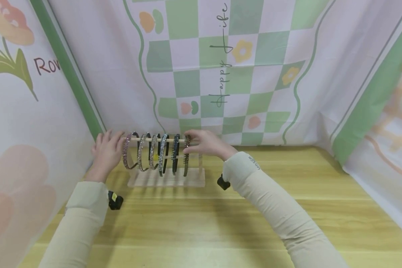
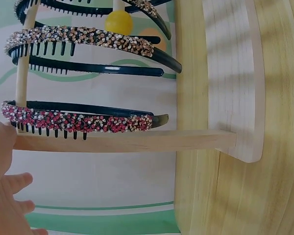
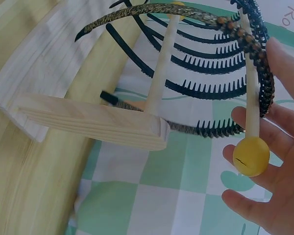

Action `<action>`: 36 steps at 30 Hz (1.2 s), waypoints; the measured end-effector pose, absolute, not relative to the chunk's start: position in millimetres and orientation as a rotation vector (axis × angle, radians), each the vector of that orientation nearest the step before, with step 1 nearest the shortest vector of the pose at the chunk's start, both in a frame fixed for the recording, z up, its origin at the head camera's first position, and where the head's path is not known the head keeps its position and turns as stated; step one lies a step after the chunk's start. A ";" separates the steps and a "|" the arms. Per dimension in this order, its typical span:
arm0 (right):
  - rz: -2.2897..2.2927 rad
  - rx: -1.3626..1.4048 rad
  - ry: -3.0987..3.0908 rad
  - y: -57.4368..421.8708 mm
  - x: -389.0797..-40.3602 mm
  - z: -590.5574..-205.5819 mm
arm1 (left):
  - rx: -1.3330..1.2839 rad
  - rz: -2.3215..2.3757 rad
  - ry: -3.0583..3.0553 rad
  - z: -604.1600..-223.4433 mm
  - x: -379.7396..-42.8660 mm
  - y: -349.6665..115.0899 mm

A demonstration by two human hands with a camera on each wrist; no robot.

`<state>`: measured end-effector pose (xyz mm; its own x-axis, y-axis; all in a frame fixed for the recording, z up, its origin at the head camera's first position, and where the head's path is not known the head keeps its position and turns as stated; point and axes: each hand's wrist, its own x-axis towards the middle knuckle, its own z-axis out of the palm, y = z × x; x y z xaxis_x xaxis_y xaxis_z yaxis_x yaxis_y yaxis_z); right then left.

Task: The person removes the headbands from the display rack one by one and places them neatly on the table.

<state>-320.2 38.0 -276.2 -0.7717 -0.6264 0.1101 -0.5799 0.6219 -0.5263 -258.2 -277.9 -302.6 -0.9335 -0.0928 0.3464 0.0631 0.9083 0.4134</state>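
Observation:
A wooden display stand (image 1: 165, 178) carries several headbands along its top rod, some with sparkly stones and comb teeth. My left hand (image 1: 107, 149) is at the rod's left end, fingers spread. In the left wrist view its thumb side (image 2: 1, 147) touches the top of the upright, beside a pink-stoned headband (image 2: 78, 120). At the other end, my right hand (image 1: 207, 143) holds the bronze-brown headband (image 1: 186, 156) between thumb and fingers. The right wrist view shows the thumb against the beaded headband (image 3: 252, 46) and the other fingers behind the rod, near its yellow end ball (image 3: 251, 155).
The stand is on a wood-grain table (image 1: 254, 216), close to the back curtain (image 1: 244, 85) with green checks. A flowered curtain (image 1: 23, 123) runs along the left side, another (image 1: 385, 149) along the right. A second yellow ball (image 2: 118, 23) shows behind the headbands.

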 end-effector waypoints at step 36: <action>-1.018 -1.022 2.757 58.9 -316.6 -246.8 | 0.019 -0.573 -2.716 -301.7 -256.5 -277.3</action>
